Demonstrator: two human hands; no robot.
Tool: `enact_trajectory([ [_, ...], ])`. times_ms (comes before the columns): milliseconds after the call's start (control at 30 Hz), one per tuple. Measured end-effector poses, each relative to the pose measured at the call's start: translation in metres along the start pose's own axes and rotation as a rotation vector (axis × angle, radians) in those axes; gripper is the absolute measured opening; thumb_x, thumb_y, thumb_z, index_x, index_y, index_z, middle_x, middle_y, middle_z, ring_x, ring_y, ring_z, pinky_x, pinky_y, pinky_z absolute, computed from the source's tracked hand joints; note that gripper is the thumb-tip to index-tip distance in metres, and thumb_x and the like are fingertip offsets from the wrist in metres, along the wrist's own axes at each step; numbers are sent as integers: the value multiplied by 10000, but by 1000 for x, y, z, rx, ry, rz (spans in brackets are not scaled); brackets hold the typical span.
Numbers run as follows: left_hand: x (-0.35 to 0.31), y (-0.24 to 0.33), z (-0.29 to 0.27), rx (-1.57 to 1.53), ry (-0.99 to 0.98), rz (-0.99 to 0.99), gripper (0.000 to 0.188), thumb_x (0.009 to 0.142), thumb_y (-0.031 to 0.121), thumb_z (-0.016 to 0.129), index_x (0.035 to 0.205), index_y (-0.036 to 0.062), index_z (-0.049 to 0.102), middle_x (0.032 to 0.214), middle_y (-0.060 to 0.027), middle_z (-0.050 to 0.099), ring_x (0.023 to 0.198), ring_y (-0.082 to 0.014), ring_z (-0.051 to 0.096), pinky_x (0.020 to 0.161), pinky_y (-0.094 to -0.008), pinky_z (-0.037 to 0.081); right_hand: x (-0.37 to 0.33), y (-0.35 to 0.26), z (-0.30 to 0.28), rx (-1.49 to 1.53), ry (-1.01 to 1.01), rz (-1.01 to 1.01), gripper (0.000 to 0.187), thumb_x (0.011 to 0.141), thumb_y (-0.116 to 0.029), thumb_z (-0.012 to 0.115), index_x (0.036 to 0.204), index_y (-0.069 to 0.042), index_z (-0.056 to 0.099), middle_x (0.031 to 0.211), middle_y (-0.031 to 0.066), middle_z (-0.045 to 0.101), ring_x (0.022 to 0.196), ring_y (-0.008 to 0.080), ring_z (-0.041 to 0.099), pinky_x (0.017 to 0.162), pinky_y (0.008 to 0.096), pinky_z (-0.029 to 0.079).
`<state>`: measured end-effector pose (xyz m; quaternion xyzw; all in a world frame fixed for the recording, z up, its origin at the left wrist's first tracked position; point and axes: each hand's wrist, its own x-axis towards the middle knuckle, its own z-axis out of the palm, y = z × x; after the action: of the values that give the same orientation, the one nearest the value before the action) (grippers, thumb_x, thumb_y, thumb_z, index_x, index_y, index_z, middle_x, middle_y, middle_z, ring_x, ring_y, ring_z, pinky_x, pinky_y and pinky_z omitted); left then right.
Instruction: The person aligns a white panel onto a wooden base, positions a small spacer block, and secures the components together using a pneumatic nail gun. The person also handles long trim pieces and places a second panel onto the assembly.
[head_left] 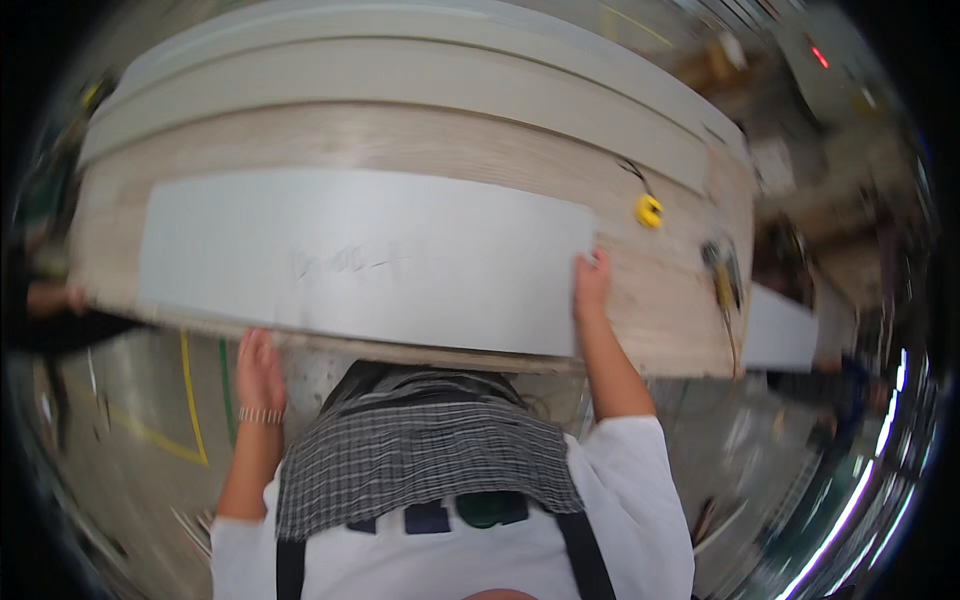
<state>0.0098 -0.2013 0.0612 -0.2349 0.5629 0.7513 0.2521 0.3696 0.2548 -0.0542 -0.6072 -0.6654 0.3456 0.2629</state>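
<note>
A long, flat light-grey panel (440, 240) with handwritten marks lies along the near side of a wooden-topped table (660, 310). My right hand (592, 285) is closed around the panel's right edge, with the thumb and fingertips showing at its border. My left hand (262, 372), wearing a bracelet at the wrist, is at the near edge, left of the panel's middle. Its fingers stretch forward, and the fingertips touch the edge area. Motion blur softens the left fingers, so their exact contact is hard to make out.
Long pale strips (400, 75) lie across the table's far side. A yellow tape measure (649, 211) and several hand tools (722, 275) rest on the right. Another person's hand (68, 298) is at the left table edge. Another grey panel (778, 330) is beyond the right edge.
</note>
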Motion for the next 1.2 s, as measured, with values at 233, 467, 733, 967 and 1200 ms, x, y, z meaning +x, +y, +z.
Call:
enact_trajectory([
  [233,28,13,74,1409,-715,1055,554,917,147,615,1435,45,445,1509,-152,420,1428,-329,342,1174,-472,239,-35,-85,-2,-853,-320,5,539,903,-484,598,1287,-107,571,1213,198,638,1252,343,530,1049,575,351],
  [467,57,-78,135,1779,-1423,1453,603,872,372,657,1400,114,520,1547,-131,383,1449,-358,303,1153,-625,180,-99,-66,-16,-819,-497,-802,653,904,-566,543,1446,-208,478,1553,167,354,1466,311,280,1157,623,148],
  [733,56,-94,118,1858,-1589,1565,544,910,410,538,1349,90,566,1499,-140,455,1427,-352,357,1156,-619,181,-99,-31,-20,-527,-612,-961,570,926,-490,538,1438,-243,487,1601,140,279,1494,293,218,1179,586,133],
  [967,25,-118,128,1722,-1438,1788,569,896,374,534,1381,81,488,1530,-194,371,1445,-445,269,1141,-689,114,-12,2,-89,-310,-495,-1155,522,909,-403,598,1369,-165,532,1470,157,454,1375,318,409,1128,546,301],
  [1200,-79,-276,227,1945,-1489,1197,629,839,352,673,1401,136,492,1527,-121,408,1451,-346,313,1159,-643,135,231,151,-317,-980,250,-330,308,860,-151,578,1142,-29,605,1101,167,636,1077,337,586,946,468,439],
])
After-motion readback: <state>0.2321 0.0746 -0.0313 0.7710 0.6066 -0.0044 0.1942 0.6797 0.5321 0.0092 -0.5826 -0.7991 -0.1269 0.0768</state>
